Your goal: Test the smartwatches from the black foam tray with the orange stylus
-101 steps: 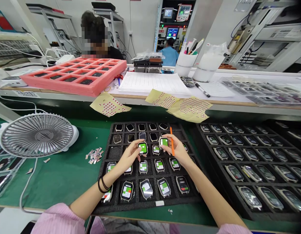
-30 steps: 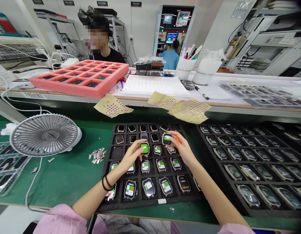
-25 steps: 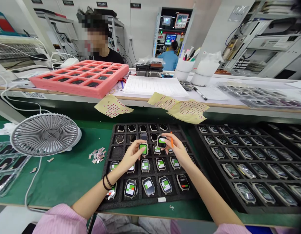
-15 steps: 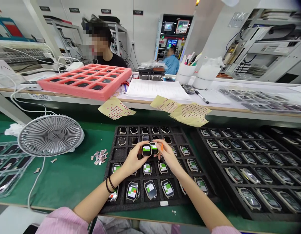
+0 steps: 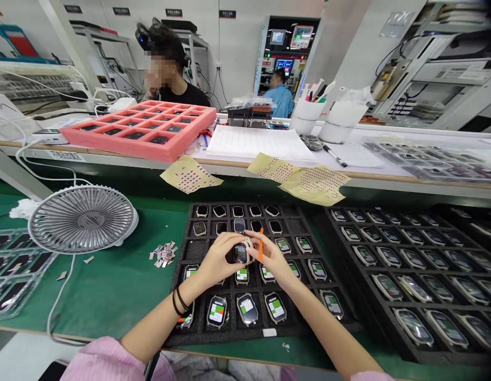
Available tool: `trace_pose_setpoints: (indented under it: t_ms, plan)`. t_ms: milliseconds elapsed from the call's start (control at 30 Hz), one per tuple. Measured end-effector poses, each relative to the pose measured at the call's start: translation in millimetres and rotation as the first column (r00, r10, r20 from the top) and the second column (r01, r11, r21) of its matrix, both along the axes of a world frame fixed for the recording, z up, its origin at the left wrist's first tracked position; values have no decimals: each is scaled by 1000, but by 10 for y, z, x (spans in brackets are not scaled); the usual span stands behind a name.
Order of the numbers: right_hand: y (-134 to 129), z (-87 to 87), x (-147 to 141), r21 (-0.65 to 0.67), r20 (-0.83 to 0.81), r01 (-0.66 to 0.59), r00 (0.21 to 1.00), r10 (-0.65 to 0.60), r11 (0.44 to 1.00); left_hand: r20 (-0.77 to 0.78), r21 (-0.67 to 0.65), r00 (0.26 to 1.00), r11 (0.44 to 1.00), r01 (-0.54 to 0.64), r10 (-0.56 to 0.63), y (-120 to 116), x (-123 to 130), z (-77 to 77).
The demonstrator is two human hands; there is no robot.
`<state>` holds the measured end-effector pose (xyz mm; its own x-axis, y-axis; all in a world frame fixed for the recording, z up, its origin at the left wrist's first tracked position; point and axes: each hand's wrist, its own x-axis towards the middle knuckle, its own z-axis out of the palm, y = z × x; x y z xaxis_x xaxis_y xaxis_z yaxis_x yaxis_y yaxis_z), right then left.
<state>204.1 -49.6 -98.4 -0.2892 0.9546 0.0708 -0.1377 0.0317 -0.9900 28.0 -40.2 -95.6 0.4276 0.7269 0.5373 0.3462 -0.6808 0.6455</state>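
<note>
Head camera: left hand [image 5: 220,259] clamps watch [image 5: 241,253], screen up, long axis outward; right hand [image 5: 275,260] grips orange stick [image 5: 260,245].

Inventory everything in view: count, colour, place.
pink foam tray: 1, shelf left
black foam trays: at least 3, bench centre/right
watches: uncountable, pale-rimmed, mostly in black trays
fan: 1, grey, bench left
scraps: pile, pinkish-white, right of fan
papers: white, shelf centre
dotted sheets: 3, yellow, shelf edge
marker: 1, black, shelf
co-workers: 2, black/blue tops, background
orange stick: 1, right fingers
left hand: 1, bare, holding watch
right hand: 1, bare, beside left
</note>
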Motion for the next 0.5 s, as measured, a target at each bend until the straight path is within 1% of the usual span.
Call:
trace_pose_setpoints:
  t_ms: [100,200,300,500]
  plan:
    - [16,48,46,-143,-149,-148,981,126,979,56,37,998,999,21,-23,-29,2,57]
    - [5,87,77,-221,-225,-230,958,180,948,69,40,997,999,16,-19,-51,12,85]
    - [-9,97,82,-205,-227,-245,954,198,948,77,32,997,999,13,-15,-59,21,88]
    - [-15,54,60,-158,-196,-204,966,171,966,47,28,998,999,43,-44,-42,23,50]
